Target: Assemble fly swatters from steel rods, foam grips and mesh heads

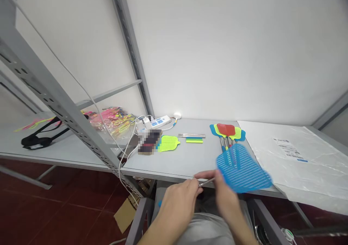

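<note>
A blue fly swatter with a slotted head is held in both hands above my lap, at the table's front edge. My left hand is closed round its metal rod, part of which shows between the hands. My right hand, slightly blurred, grips close to the swatter's head. Below my left wrist a small blue tip shows; I cannot tell whether it is the handle's end. Beyond the blue head, several red, yellow-green and blue fly swatters lie in a fanned pile.
A yellow-green swatter head, metal rods and coloured handle tubes lie on the table. Behind them is a power strip with cables. White plastic packaging covers the right side. A metal shelf post stands at left.
</note>
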{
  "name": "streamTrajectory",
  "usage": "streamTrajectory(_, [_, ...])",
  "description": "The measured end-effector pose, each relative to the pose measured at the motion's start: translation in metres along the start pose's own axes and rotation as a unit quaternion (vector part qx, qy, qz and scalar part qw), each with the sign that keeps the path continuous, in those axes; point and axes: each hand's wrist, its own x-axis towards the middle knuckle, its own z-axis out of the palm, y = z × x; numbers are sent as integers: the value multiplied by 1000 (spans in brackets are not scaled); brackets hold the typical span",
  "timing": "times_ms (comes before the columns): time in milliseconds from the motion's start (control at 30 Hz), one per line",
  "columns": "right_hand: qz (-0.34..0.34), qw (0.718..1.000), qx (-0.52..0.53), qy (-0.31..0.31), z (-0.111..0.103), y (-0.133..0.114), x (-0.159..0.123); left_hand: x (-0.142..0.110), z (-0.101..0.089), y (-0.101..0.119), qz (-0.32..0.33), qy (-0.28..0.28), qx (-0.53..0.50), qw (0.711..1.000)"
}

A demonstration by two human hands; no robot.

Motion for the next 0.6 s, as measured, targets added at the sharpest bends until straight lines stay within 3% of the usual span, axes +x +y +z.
streamTrajectory(67, [6,990,70,119,-26,-4,12,-2,-3,-5,1,-5,14,1000])
streamTrajectory(200, [-32,977,157,141,-55,-16,26,-6,-7,-15,17,8,31,999])
streamTrajectory(333, [-44,968,211,126,-38,-19,23,-7,-7,-22,41,61,59,996])
streamTrajectory(467, [-47,985,166,32,-13,-15,14,-6,-7,-24,65,102,65,991])
streamTrajectory(600, [-58,993,103,-21,3,-13,4,-5,-9,-21,73,126,78,986])
